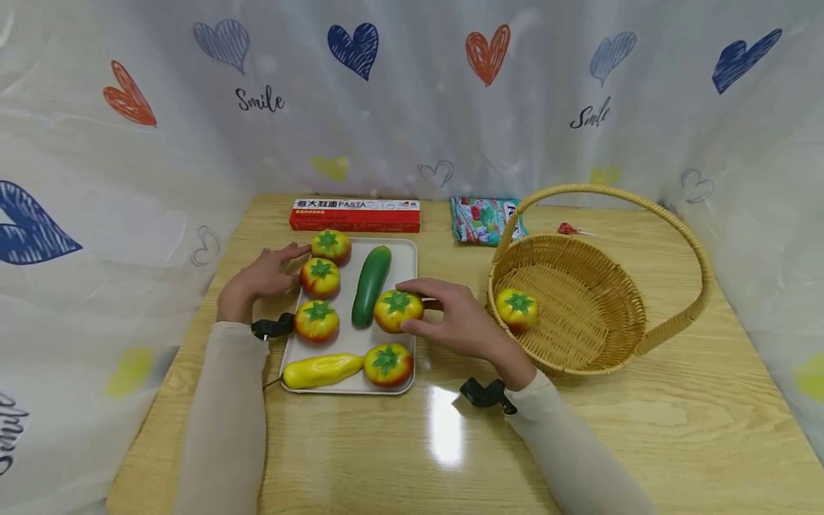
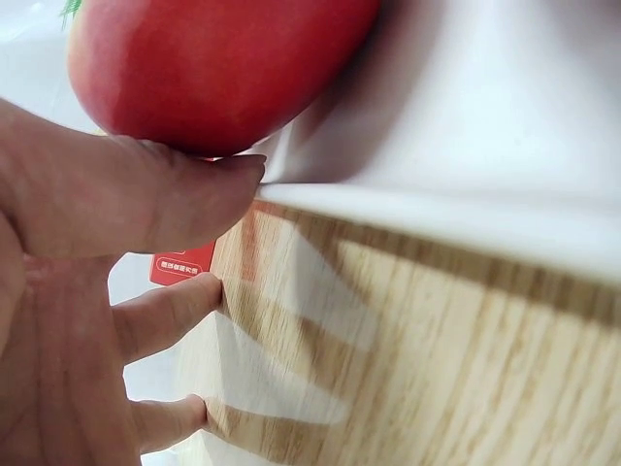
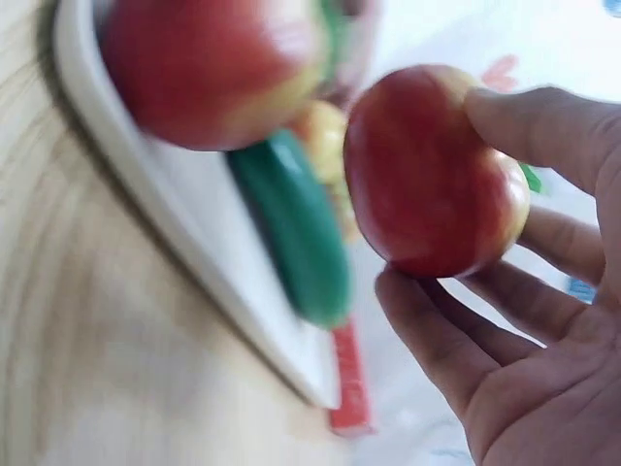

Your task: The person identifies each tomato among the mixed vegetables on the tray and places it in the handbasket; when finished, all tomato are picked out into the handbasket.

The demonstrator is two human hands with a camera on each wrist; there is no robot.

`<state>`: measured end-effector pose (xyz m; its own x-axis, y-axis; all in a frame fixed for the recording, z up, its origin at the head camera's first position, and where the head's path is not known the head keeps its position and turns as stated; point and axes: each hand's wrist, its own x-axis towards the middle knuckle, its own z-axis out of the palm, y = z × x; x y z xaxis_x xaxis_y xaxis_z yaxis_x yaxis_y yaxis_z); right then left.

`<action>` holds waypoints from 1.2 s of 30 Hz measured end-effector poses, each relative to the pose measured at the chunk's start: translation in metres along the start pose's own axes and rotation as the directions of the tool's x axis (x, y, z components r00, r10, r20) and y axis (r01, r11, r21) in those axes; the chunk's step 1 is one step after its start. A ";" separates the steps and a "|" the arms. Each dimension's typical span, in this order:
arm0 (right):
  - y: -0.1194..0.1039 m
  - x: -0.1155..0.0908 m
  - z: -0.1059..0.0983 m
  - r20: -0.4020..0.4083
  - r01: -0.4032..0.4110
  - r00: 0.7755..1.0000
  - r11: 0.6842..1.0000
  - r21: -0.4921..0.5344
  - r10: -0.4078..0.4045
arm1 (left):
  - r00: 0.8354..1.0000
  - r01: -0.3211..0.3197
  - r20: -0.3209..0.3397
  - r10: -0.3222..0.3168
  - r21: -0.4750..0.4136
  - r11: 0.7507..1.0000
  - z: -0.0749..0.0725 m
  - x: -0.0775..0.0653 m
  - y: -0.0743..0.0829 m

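My right hand [image 1: 460, 318] pinches a red-and-yellow tomato [image 1: 398, 311] with a green leafy top between thumb and fingers, over the right side of the white tray [image 1: 347, 254]. The right wrist view shows that tomato [image 3: 432, 175] held up off the tray. At the tray's left edge my left hand [image 1: 267, 275] has its fingers extended. Its thumb [image 2: 146, 189] lies against a tomato's red side [image 2: 223, 73], and other fingertips reach down to the table. Along the tray's left side sit three tomatoes [image 1: 320, 277], with a green cucumber [image 1: 371, 286] beside them.
A yellow pepper [image 1: 322, 370] and another tomato [image 1: 388, 365] lie at the tray's near edge. The wicker basket [image 1: 634, 336], with a tall handle, holds one tomato [image 1: 517, 309]. A pasta box [image 1: 354, 216], candy bag [image 1: 486, 220] and lollipop [image 1: 566, 229] lie behind.
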<state>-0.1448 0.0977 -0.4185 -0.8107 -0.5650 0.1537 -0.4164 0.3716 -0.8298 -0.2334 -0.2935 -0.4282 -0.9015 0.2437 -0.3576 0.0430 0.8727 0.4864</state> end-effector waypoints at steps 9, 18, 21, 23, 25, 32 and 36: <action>-0.011 -0.072 -0.059 -0.143 -0.007 0.990 1.000 0.018 0.009 | 1.000 -0.005 0.012 0.005 -0.006 1.000 0.001 0.003 0.002; 0.001 -0.148 -0.109 -0.260 -0.129 0.960 0.988 -0.088 0.102 | 1.000 0.000 0.003 0.000 -0.020 1.000 0.002 0.003 0.004; 0.005 -0.162 -0.119 -0.263 -0.194 0.952 0.974 -0.121 0.157 | 1.000 -0.014 -0.005 0.014 -0.007 1.000 0.001 0.003 0.003; 0.008 -0.166 -0.122 -0.254 -0.225 0.949 0.964 -0.143 0.184 | 1.000 -0.020 -0.008 0.020 0.000 1.000 0.001 0.003 0.001; 0.012 -0.168 -0.124 -0.231 -0.249 0.951 0.953 -0.172 0.207 | 1.000 -0.020 -0.007 0.020 0.003 1.000 0.002 0.004 0.000; 0.027 -0.158 -0.117 -0.170 -0.309 0.946 0.929 -0.202 0.277 | 1.000 -0.010 0.001 0.010 -0.017 1.000 0.002 0.005 0.000; 0.033 -0.145 -0.113 -0.173 -0.305 0.946 0.934 -0.187 0.274 | 1.000 0.003 -0.002 -0.003 -0.017 1.000 0.002 0.005 0.001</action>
<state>-0.0873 0.2754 -0.4078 -0.9521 -0.3056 0.0106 -0.2189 0.6568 -0.7216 -0.2371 -0.2907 -0.4305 -0.9024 0.2402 -0.3576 0.0327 0.8659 0.4991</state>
